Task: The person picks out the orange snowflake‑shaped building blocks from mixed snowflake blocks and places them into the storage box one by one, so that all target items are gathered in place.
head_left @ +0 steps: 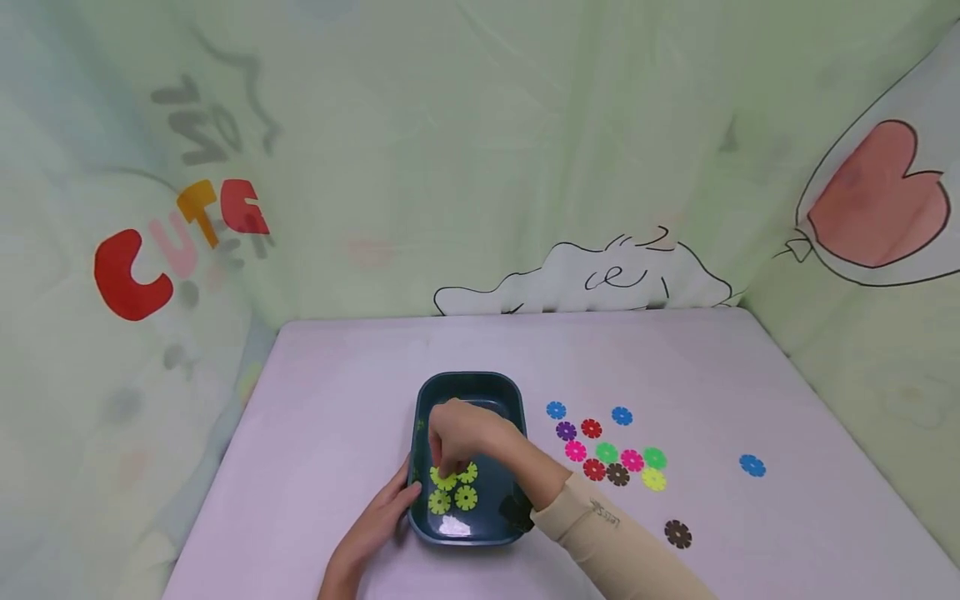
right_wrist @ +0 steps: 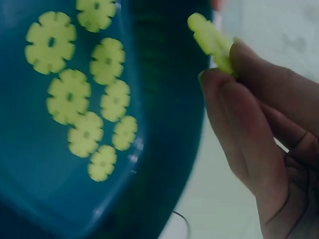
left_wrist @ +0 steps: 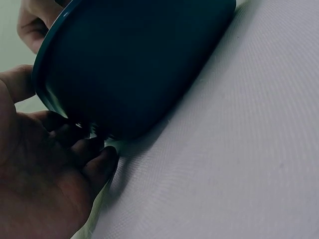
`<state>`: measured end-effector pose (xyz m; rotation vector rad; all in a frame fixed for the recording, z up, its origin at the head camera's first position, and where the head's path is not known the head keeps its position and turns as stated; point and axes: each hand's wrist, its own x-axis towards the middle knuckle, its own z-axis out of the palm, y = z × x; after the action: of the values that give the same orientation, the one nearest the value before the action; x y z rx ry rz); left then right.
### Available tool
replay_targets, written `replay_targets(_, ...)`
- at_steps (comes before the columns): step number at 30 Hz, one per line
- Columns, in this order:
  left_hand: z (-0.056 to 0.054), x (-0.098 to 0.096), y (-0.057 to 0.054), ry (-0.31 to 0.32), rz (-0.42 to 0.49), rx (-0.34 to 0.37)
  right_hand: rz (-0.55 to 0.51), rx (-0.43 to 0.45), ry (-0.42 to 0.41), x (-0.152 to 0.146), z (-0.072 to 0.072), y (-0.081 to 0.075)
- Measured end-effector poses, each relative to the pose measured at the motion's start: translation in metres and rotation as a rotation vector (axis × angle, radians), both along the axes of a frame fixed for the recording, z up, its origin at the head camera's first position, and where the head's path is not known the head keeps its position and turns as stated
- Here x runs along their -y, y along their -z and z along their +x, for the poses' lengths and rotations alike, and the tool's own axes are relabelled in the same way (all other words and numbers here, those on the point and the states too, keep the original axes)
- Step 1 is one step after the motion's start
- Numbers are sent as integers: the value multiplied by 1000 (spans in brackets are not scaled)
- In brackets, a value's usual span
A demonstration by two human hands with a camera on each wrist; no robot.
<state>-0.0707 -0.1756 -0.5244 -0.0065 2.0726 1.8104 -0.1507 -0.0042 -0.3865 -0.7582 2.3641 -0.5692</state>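
Observation:
A dark teal tray (head_left: pixel 491 523) lies on the table, its left side held by my left hand (head_left: pixel 384 507). In the left wrist view, the thumb of that hand (left_wrist: pixel 47 159) is at the rim and the other fingers curl against the outer wall. My right hand (head_left: pixel 467 432) reaches over the tray. Its thumb and fingers (right_wrist: pixel 239 107) pinch a yellow notched disc (right_wrist: pixel 208 39) by the edge, above the tray's side. Several like yellow discs (right_wrist: pixel 69 96) lie flat on the tray floor; the right hand hides part of them in the head view.
Right of the tray, notched discs lie loosely grouped, among them a purple disc (head_left: pixel 566 431), a red disc (head_left: pixel 591 428) and a yellow disc (head_left: pixel 654 479). A brown disc (head_left: pixel 678 534) and a blue disc (head_left: pixel 752 465) lie apart. Printed curtains (head_left: pixel 487 167) surround the table (head_left: pixel 337 400).

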Motion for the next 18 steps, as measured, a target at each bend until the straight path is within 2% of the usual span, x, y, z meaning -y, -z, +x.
replay_targets(4, -1, 2, 1, 16, 13, -10, 4, 81, 2, 6, -3, 15)
replay_targets(9, -2, 3, 2, 39, 23, -10, 34, 116, -28, 13, -3, 29)
replay_targets(18, -2, 3, 0, 43, 17, -13, 92, 175, -50, 20, -2, 39)
